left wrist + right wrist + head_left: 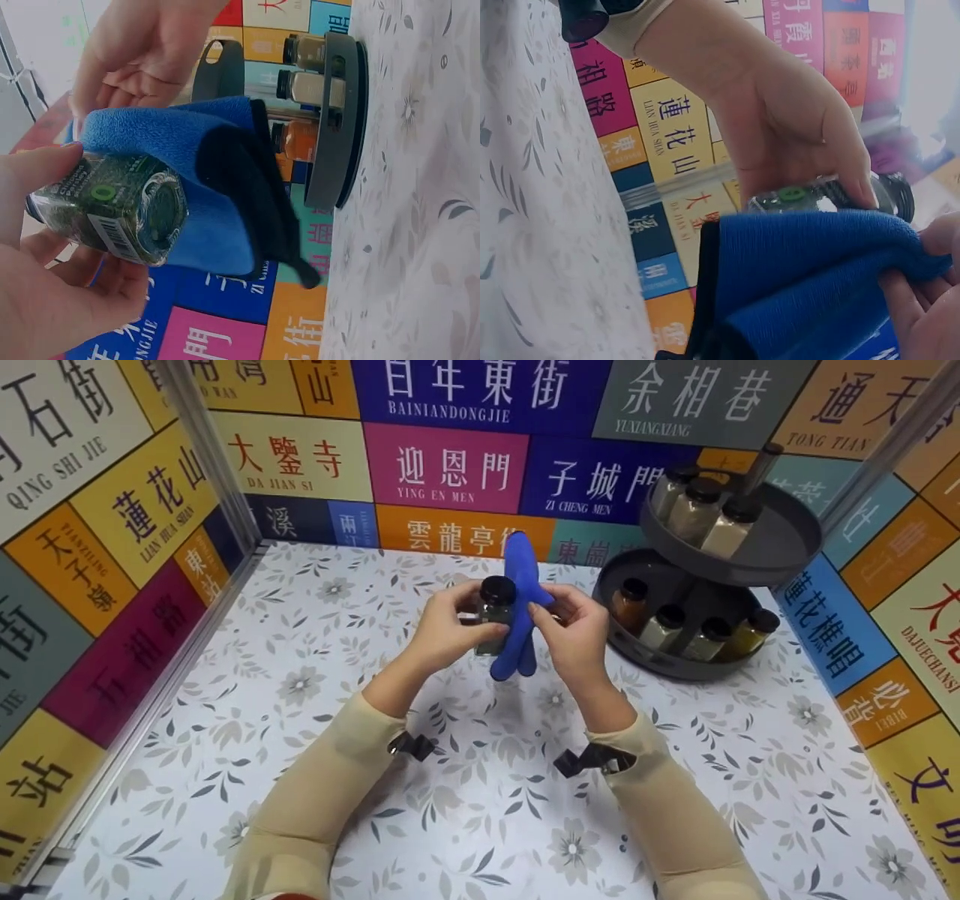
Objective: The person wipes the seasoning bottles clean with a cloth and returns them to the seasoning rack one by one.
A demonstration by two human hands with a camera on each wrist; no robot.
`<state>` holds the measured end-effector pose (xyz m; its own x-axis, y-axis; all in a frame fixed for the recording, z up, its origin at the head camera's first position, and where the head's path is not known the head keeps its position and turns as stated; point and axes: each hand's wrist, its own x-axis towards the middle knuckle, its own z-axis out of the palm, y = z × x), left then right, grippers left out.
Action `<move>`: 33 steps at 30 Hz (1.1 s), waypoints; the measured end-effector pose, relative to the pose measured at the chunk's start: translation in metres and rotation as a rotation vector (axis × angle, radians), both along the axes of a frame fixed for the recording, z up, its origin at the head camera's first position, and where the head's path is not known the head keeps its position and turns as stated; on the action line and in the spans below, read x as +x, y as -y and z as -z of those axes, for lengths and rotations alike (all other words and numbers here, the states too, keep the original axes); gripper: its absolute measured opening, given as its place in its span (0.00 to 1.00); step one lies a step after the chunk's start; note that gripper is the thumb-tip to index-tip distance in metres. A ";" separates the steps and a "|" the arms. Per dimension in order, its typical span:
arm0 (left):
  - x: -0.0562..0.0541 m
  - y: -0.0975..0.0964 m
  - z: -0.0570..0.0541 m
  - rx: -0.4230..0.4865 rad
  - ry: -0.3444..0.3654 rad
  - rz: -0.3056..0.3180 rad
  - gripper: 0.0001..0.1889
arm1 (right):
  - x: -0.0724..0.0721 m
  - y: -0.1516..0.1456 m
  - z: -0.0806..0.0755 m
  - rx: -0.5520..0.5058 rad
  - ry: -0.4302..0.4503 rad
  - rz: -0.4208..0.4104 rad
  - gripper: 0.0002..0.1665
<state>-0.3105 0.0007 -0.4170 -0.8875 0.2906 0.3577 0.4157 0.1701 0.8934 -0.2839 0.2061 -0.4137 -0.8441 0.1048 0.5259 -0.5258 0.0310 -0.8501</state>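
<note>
My left hand (453,628) grips a clear glass spice jar (495,616) with a black lid, held above the table. Dried green herb fills it, and the left wrist view shows its label and base (159,211). In my right hand (576,626) a blue cloth (523,592) is pinched between thumb and fingers. Dark trim edges the cloth (217,225), which hangs in folds right against the jar's side. Part of the jar is hidden behind the cloth in the right wrist view.
A dark two-tier round rack (686,664) stands on the table at right. Several black-lidded spice jars sit on its lower tier, others on its upper tier (757,566). Sign-printed walls (450,465) enclose the back and sides of the flower-patterned table (300,780).
</note>
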 end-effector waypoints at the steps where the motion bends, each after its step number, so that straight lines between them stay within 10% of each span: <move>1: 0.001 -0.001 -0.001 -0.003 0.003 0.001 0.28 | 0.002 0.000 -0.001 0.028 -0.031 0.020 0.14; 24: 0.003 0.005 -0.013 0.129 -0.067 -0.126 0.26 | 0.005 0.013 0.010 0.393 -0.012 0.083 0.10; 33: 0.005 0.006 -0.013 0.219 -0.021 -0.105 0.26 | -0.001 0.012 0.011 0.115 0.237 -0.095 0.08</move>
